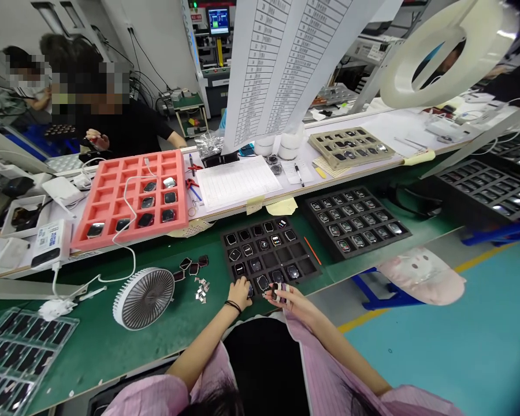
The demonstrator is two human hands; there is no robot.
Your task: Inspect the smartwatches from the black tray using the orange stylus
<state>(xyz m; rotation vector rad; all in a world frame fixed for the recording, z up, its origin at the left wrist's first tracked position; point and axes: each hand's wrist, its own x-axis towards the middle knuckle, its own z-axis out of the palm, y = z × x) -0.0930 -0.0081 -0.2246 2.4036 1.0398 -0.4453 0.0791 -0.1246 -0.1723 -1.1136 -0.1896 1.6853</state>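
A black foam tray [305, 266] of smartwatch bodies lies on the green bench in front of me. My left hand [241, 292] rests at the tray's near edge, fingers curled over a watch body in the front row. My right hand [283, 294], with taped fingertips, is closed on a small dark watch body [275, 288] just off the tray's front edge. A few loose watch bodies [193, 266] and small metal parts [201, 289] lie to the left of the tray.
A white desk fan [144, 297] lies left of the hands. A pink foam tray [112, 196] with watches sits on the raised shelf. A second black tray [320, 228] lies to the right. A person in black sits across the bench.
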